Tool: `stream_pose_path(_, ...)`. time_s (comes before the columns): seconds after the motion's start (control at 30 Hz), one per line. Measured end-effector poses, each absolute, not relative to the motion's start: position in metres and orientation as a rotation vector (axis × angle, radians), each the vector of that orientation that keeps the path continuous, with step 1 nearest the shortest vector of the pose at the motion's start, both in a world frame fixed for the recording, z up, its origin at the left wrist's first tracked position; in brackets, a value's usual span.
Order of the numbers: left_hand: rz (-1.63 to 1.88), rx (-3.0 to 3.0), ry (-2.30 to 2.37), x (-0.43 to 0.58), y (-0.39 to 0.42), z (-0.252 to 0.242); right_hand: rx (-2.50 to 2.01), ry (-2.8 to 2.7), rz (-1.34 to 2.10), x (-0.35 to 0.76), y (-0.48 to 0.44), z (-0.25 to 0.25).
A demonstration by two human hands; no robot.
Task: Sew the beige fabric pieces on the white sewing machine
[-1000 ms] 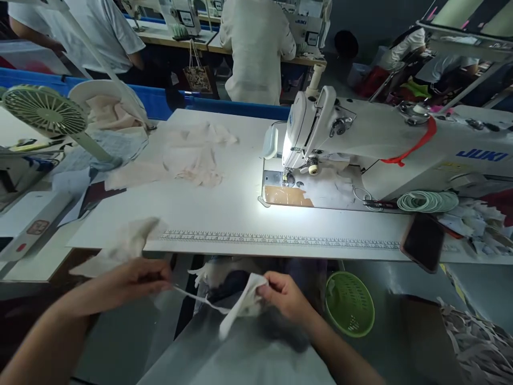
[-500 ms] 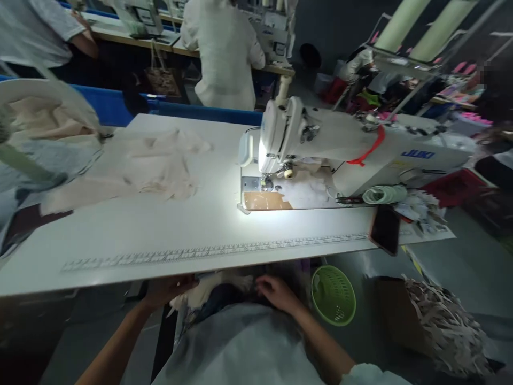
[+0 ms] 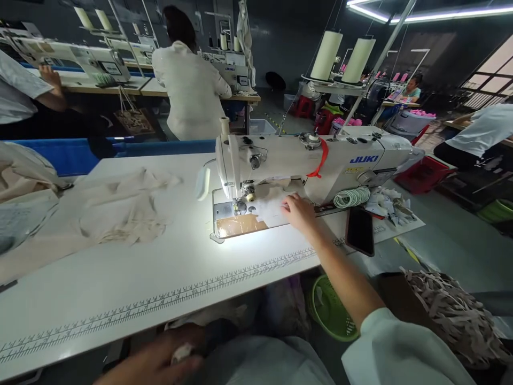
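Note:
My right hand (image 3: 298,210) reaches over the white table (image 3: 168,267) and rests with fingers curled on a small white fabric piece (image 3: 270,209) lying on the bed of the white sewing machine (image 3: 304,160), just right of the needle. My left hand (image 3: 160,361) stays low in my lap under the table edge, blurred, with its fingers closed on a small pale scrap (image 3: 182,353). A heap of beige fabric pieces (image 3: 120,208) lies on the table's left part.
A dark phone (image 3: 359,230) and a coil of pale elastic rings (image 3: 351,197) lie right of the machine. A green basket (image 3: 331,315) sits under the table, with a pile of fabric strips (image 3: 457,315) on the floor at right. Other people work at machines behind.
My right hand rose from my lap onto the machine bed and landed on the white piece. My left hand stayed in my lap. The view swung up and left.

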State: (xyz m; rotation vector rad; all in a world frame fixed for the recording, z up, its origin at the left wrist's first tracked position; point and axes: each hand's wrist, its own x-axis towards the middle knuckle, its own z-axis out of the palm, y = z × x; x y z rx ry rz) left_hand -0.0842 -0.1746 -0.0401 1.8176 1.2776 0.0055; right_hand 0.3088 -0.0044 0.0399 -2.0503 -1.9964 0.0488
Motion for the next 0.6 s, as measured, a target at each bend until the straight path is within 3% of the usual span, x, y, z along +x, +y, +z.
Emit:
stream_pose_path(0.1,0.123,1.861,0.873,-0.032,-0.159,0.027,-2.037,-2.091,-0.056,0.308,-0.001,0.032)
stream_pose_path(0.2,0.488,2.064,0.821,0.033,-0.11,0.055,-1.955,-2.132,-0.123,0.311,-0.005,0.028)
stream_pose_path(0.37,0.864,2.331,1.029,0.121,-0.022,0.027,-1.959,-2.136,-0.073,0.316,-0.006,0.03)
stream_pose_path(0.6,0.753,2.351,1.581,0.164,0.024,0.018,-1.91,-2.159,-0.093,0.319,-0.006,0.033)
